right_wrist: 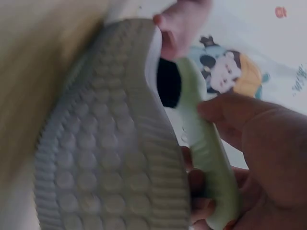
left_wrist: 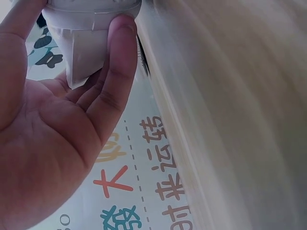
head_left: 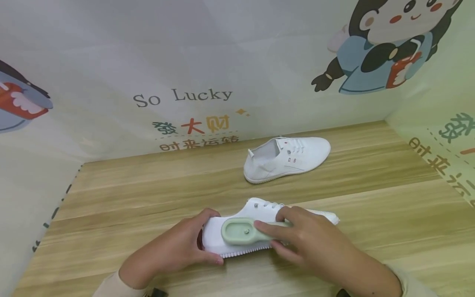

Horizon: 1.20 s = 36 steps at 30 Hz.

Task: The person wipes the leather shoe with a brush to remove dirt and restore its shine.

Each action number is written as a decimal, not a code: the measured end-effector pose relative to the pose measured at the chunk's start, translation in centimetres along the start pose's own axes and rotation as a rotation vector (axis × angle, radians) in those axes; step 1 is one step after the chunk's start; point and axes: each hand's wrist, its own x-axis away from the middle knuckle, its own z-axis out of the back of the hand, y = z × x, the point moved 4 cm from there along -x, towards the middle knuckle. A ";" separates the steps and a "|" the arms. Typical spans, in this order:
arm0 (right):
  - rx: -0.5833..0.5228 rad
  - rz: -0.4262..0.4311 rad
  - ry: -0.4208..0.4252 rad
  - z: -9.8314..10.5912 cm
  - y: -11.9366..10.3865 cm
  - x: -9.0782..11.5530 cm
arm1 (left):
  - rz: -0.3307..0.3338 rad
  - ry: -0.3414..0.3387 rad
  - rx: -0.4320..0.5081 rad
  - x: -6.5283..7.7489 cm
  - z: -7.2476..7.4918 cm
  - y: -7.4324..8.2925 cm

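A white lace-up shoe (head_left: 211,233) is tipped on its side, one side facing up. Its heel is gripped by my left hand (head_left: 182,241), thumb near the sole edge and fingers on the far side. My right hand (head_left: 311,239) holds a light green brush (head_left: 239,231) by the handle, index finger laid along it. The brush head lies over the side of the shoe near the heel. In the right wrist view dark bristles (right_wrist: 169,84) face the shoe, and its studded sole (right_wrist: 100,143) shows. The left wrist view shows my fingers (left_wrist: 120,62) against the heel.
A second white shoe (head_left: 289,159) stands upright farther back on the wood-grain surface (head_left: 148,185), toe to the right. Behind it rises a pale printed backdrop (head_left: 111,62) with cartoon figures and lettering, which also encloses the left and right sides.
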 end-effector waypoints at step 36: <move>0.049 -0.368 -0.251 6.4 4.1 1.6 | 0.047 0.001 -0.029 -0.2 0.0 -0.3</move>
